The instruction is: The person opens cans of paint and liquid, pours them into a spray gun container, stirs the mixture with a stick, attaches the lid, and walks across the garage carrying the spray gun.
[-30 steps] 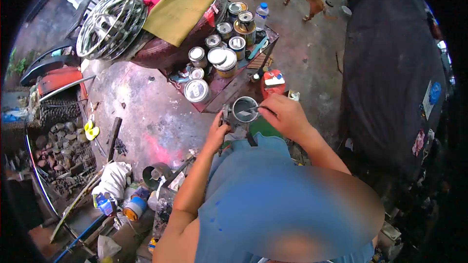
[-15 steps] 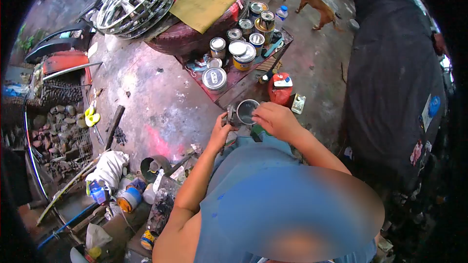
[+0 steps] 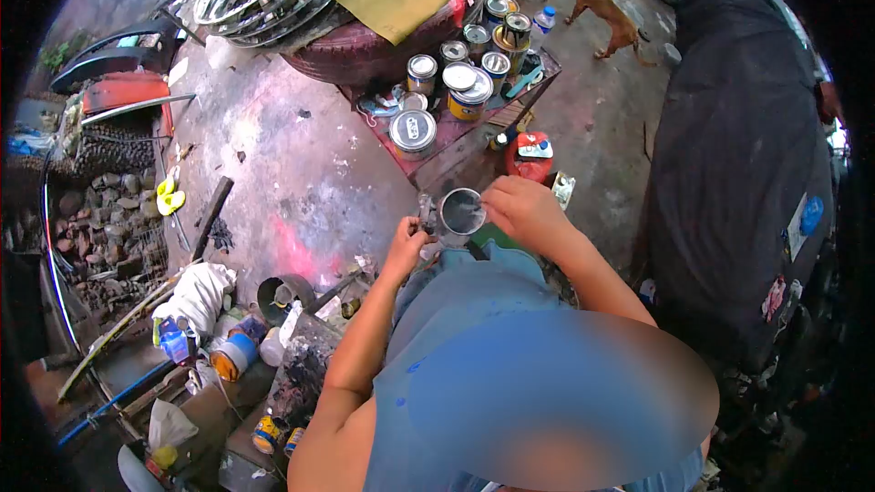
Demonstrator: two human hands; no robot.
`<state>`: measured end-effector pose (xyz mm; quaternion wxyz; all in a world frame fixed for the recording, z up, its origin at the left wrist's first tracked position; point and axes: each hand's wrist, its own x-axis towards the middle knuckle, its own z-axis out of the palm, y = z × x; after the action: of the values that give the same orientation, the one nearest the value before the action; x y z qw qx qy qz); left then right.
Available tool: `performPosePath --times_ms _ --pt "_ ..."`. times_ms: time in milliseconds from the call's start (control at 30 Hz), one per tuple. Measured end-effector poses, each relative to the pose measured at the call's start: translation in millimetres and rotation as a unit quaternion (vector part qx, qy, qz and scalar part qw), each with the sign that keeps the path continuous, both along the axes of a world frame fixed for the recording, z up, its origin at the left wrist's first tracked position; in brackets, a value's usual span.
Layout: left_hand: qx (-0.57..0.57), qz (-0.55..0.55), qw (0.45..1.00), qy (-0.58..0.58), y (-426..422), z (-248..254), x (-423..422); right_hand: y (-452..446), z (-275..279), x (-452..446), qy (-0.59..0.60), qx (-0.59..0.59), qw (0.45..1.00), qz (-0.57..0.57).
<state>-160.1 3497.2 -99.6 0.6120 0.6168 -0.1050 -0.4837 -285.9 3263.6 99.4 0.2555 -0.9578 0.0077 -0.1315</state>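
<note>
My left hand [image 3: 407,246] is closed around the handle of a grey metal spray gun [image 3: 427,212], left of its cup. The round cup [image 3: 462,211] has its open mouth facing up, with a dark grey inside. At the cup's right rim my right hand [image 3: 524,210] has its fingers bent and pressed together. Whatever those fingers may hold is hidden. Both hands are in front of my blue shirt [image 3: 465,292].
Ahead is a low red table [image 3: 437,153] bearing several paint cans [image 3: 413,130] and a tire [image 3: 337,62]. A red container [image 3: 530,157] stands right of it. A dog [image 3: 606,14] stands farther back. A dark-covered long shape [image 3: 743,164] lies along the right.
My right hand has shifted slightly up and right, from over the cup to its rim, showing more of the inside. My left hand keeps its hold. The view has tilted slightly.
</note>
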Motion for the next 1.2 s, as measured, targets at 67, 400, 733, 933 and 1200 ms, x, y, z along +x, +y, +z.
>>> performPosePath --times_ms 67,400,733,933,1200 --pt "0.01 0.0 1.0 0.004 3.0 3.8 0.0 6.6 -6.4 5.0 0.003 0.02 1.0 -0.012" --pt "0.035 0.032 0.998 0.034 5.5 27.8 -4.6 13.1 -5.3 2.6 0.001 0.051 0.998 0.021" --pt "0.041 0.016 0.999 -0.015 14.6 2.8 -6.9 12.9 -5.9 -1.4 0.008 0.028 0.999 0.028" --pt "0.056 0.008 0.998 -0.019 13.4 7.9 -6.5 13.3 -8.5 0.3 -0.012 0.047 0.997 0.058" --pt "0.046 0.019 0.999 0.0 13.3 19.1 -8.5 12.4 -7.9 0.2 -0.013 0.053 0.995 0.085"
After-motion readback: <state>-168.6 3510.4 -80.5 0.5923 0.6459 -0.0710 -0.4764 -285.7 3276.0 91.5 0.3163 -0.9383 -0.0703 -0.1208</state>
